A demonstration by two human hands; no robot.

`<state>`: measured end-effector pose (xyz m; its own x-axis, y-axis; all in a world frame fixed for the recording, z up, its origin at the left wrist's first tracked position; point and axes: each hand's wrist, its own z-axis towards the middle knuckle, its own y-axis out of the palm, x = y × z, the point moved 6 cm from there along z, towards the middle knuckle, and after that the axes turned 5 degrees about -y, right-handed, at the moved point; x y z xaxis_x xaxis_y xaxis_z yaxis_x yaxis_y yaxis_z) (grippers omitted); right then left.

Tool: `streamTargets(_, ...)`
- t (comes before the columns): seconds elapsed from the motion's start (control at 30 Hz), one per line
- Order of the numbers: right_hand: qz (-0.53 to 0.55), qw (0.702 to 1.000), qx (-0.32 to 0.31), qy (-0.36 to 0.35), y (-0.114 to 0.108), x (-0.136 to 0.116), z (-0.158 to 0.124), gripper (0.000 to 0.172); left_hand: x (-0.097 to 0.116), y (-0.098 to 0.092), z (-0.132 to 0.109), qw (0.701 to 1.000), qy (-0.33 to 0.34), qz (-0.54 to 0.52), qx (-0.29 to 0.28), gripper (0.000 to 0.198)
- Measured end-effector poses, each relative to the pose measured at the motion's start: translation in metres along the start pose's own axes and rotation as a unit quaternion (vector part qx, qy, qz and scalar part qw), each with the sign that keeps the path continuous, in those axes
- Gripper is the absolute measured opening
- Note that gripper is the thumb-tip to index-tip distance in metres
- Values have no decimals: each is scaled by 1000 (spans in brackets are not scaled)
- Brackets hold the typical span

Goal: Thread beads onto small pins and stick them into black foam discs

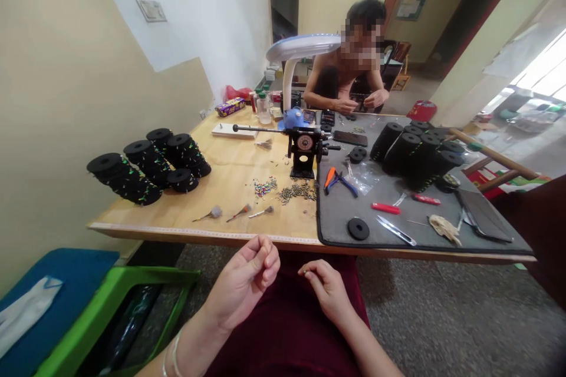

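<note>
My left hand (247, 274) is raised just in front of the table edge, fingertips pressed together; whatever is between them is too small to make out. To its right and a little lower, my right hand (329, 291) pinches a tiny dark piece between thumb and forefinger. Both hands are over my lap, apart from each other. On the table beyond them lie three small feathery bundles (239, 213), a heap of small metal pieces (297, 192) and a scatter of coloured beads (265, 187). Nearest my right hand on the mat is a black foam ring (358, 228).
Stacks of black foam spools stand left (144, 168) and right (404, 150). A black hand-cranked winder (304, 150) and lamp (289, 82) occupy the middle. Pliers (339, 182), a pointed blade (397, 230) and red-handled knives (386, 208) lie on the grey mat (340, 238). Another person (354, 65) sits opposite.
</note>
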<state>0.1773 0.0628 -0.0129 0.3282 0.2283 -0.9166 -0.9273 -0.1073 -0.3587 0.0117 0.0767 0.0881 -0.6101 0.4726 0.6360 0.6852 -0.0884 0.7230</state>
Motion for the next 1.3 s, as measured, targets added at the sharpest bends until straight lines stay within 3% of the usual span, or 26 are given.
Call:
streamTargets(0.13, 45, 999, -11, 22, 0, 3, -3, 20, -8, 4, 6, 994, -4, 113, 3, 23)
streamTargets(0.23, 108, 992, -3, 61, -2, -4, -5, 29, -16, 6, 10, 968, -3, 250, 0, 23)
streamTargets(0.33, 195, 978, -17, 77, 0, -27, -3, 35, -22, 5, 11, 935, 24, 353, 2, 21)
streamTargets(0.5, 218, 970, -87, 70, 16, -62, 9, 24, -18, -7, 4, 902, 110, 415, 41, 13)
streamTargets(0.63, 175, 977, -70, 99, 27, -53, 12, 27, -15, -15, -1, 879, 140, 452, 53, 14)
streamTargets(0.8, 185, 974, -36, 126, 33, -34, 9, 34, -12, -24, 9, 836, 129, 531, 50, 14)
streamTargets(0.9, 218, 965, -2, 148, 30, -23, 8, 38, 10, -29, 26, 781, 200, 585, 87, 13)
streamTargets(1.0, 253, 951, 55, 168, 24, -14, 7, 39, 39, -35, 49, 670, 290, 666, 155, 10)
streamTargets(1.1, 274, 939, 86, 189, 21, -8, 4, 38, 48, -47, 77, 564, 242, 764, 200, 24)
streamTargets(1.17, 283, 933, 97, 198, 21, -6, 3, 38, 47, -53, 88, 545, 220, 785, 197, 25)
streamTargets(1.3, 294, 928, 113, 201, 21, -3, 1, 40, 34, -54, 86, 547, 213, 792, 169, 23)
